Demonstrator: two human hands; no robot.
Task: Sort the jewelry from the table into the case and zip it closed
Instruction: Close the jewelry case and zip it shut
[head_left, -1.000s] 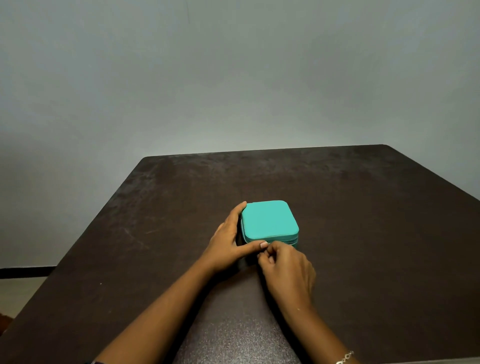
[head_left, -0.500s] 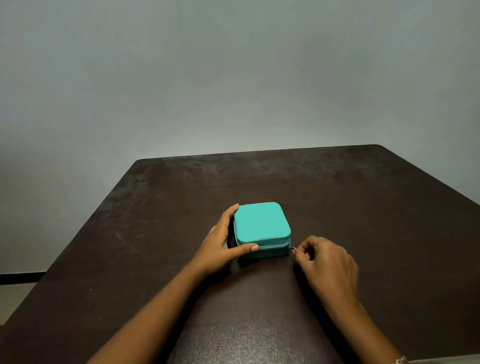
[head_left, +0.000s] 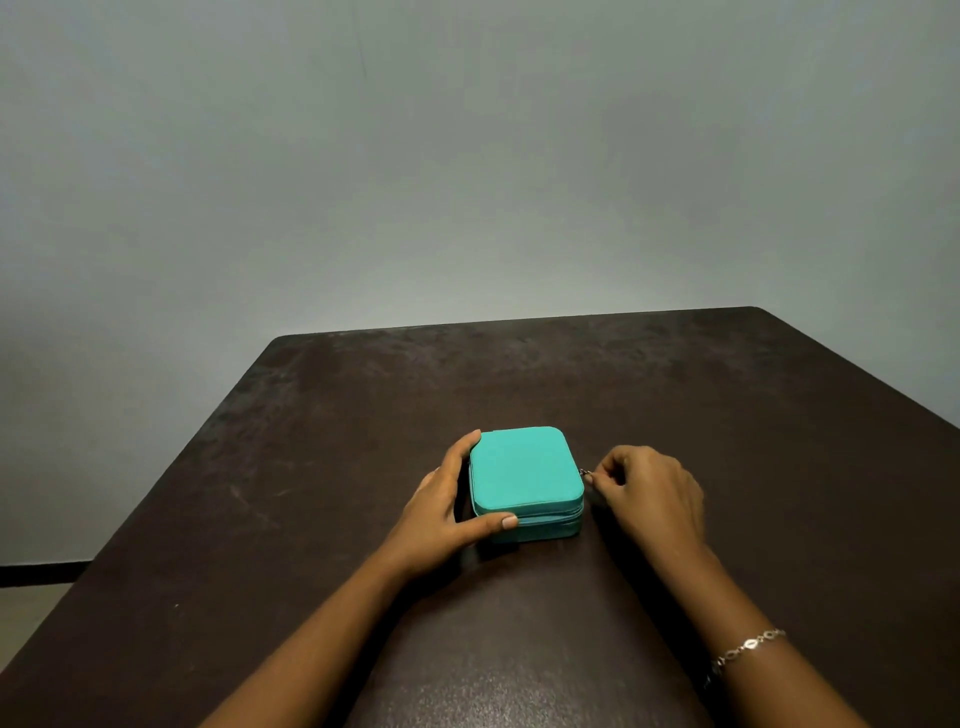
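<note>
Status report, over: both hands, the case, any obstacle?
Left hand braces teal jewelry case, lid down. Right hand pinches zipper pull at its right side. No obstacle seen.

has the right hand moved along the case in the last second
Yes. The right hand, pinching the zipper pull, went from the case's near edge round the near-right corner and up its right side.
</note>
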